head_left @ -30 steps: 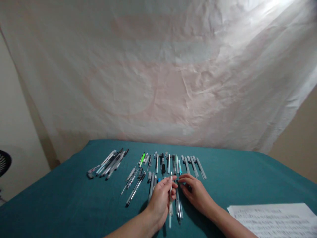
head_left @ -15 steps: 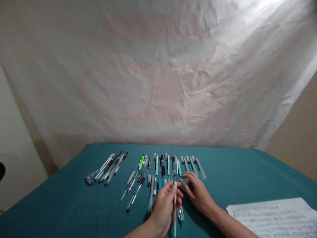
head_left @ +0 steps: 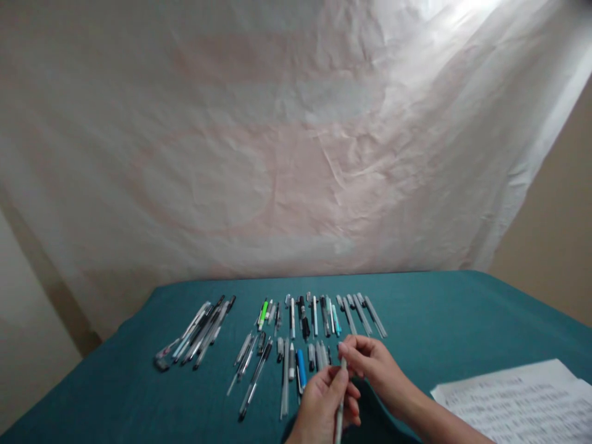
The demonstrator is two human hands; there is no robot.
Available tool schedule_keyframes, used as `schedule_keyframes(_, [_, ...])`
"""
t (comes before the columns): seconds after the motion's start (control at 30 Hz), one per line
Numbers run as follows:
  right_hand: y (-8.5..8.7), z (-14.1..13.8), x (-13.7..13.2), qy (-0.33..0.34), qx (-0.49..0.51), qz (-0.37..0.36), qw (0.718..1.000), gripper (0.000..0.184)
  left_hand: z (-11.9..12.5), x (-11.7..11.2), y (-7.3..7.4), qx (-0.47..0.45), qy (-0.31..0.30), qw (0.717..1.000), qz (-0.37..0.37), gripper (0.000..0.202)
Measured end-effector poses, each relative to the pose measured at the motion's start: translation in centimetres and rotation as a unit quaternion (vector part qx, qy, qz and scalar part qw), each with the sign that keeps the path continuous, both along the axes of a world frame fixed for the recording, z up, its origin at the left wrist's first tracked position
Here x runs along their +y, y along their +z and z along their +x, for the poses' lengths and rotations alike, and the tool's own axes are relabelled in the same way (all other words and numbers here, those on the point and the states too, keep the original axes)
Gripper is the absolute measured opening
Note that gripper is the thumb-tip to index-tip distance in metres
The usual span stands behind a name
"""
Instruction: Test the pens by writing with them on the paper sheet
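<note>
My left hand (head_left: 321, 401) is closed around a slim, pale pen (head_left: 340, 419), which stands nearly upright in the picture. The thumb presses along its side. My right hand (head_left: 377, 367) meets the left one, its thumb and forefinger pinched at the pen's upper end; the fingers partly hide that end. Just left of my hands lies a blue pen (head_left: 302, 367), beside a white-and-grey pen (head_left: 291, 361) and clear barrels (head_left: 284, 388). Beyond my right fingertips lies a light-blue pen (head_left: 336, 319).
A bundle of pens (head_left: 206, 333) lies on the left of the green cloth (head_left: 115, 382). Pen parts (head_left: 247, 357) and a green-capped pen (head_left: 263, 314) lie mid-table. Clear tubes (head_left: 374, 316) lie behind my right hand. Written sheets (head_left: 518, 394) are at right, a hanging sheet (head_left: 300, 154) behind.
My right hand has moved in from beside the pen and closed at its upper end. The left hand with the pen has shifted slightly right and lower. The view has tilted a little.
</note>
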State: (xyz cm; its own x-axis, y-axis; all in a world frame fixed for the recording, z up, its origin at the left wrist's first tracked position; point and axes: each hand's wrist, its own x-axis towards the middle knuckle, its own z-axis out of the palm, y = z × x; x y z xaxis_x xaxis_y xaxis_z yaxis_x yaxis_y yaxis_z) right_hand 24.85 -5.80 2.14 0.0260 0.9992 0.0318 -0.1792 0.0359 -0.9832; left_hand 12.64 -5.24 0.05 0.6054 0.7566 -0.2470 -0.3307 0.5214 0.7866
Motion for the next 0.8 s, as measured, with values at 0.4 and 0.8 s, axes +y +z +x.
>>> schedule_keyframes(0.4, [0.14,0.94,0.33,0.021,0.06,-0.033,0.997,0.035,-0.12,-0.48,-0.28,0.078,-0.08,0.993,0.047,0.047])
schedule_keyframes(0.8, [-0.62,1.19,-0.07,-0.002,0.078,-0.027,0.997,0.027,0.02,-0.76,-0.48,0.095,-0.1,0.988,0.068,0.049])
